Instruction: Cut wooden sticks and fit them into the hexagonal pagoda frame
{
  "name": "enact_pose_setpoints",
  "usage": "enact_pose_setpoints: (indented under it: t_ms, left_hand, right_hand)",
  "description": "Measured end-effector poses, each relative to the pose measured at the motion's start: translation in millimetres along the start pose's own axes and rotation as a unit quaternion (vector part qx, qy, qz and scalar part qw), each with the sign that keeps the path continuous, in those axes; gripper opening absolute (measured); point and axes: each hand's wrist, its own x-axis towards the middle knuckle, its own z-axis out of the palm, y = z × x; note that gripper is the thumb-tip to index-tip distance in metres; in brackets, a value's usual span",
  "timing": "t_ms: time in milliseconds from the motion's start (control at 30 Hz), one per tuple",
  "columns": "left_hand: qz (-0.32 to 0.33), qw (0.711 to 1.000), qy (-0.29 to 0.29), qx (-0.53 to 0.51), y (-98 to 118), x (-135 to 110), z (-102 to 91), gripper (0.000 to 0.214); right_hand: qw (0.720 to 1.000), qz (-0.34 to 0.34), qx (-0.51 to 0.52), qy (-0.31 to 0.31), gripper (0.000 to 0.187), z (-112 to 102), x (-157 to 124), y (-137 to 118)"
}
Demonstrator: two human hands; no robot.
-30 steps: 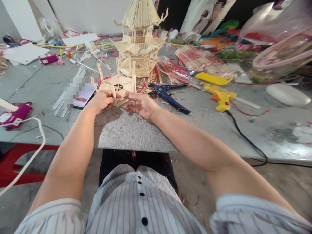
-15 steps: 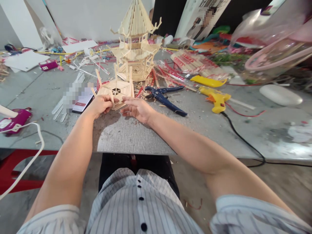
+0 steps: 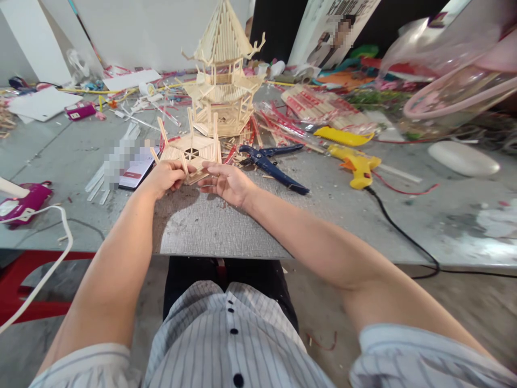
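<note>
A flat hexagonal base of wooden sticks (image 3: pixel 202 146) lies on the table in front of me, with short upright posts at its corners and a small opening in its middle. My left hand (image 3: pixel 167 177) is closed at the near left corner, thumb and fingers pinching a wooden stick (image 3: pixel 184 163) that stands there. At the near right edge, my right hand (image 3: pixel 230 183) is held with fingers stretched out and apart, the upper fingertips at the base. Right behind stands a tiered pagoda model (image 3: pixel 224 91) made of the same sticks.
Blue cutting pliers (image 3: pixel 274 168) lie right of the base, then a yellow glue gun (image 3: pixel 359 164) with a black cord. A phone (image 3: pixel 139 168) and clear glue sticks (image 3: pixel 97 180) are to the left. Bagged sticks (image 3: pixel 315 105) and a white oval object (image 3: pixel 463 158) lie farther right.
The view has shifted very slightly. Both hands stay at the base in nearly the same pose, the right fingers moving a touch left.
</note>
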Motion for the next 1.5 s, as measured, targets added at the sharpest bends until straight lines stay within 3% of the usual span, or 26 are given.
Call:
enact_pose_setpoints:
  t_ms: [833,1167,1500]
  left_hand:
    - [0.022,0.999,-0.004,0.041,-5.7,3.2,-0.4,0.034]
    - [0.111,0.97,0.067,0.204,-15.1,7.2,5.1,0.039]
    - [0.102,0.962,0.106,0.231,-6.7,1.7,9.6,0.026]
  right_hand:
    - [1.0,0.0,0.013,-0.006,0.017,-2.7,2.3,2.6]
    - [1.0,0.001,0.018,-0.011,0.017,-3.2,3.2,2.4]
    - [1.0,-0.011,0.003,-0.007,0.016,-1.7,2.7,5.4]
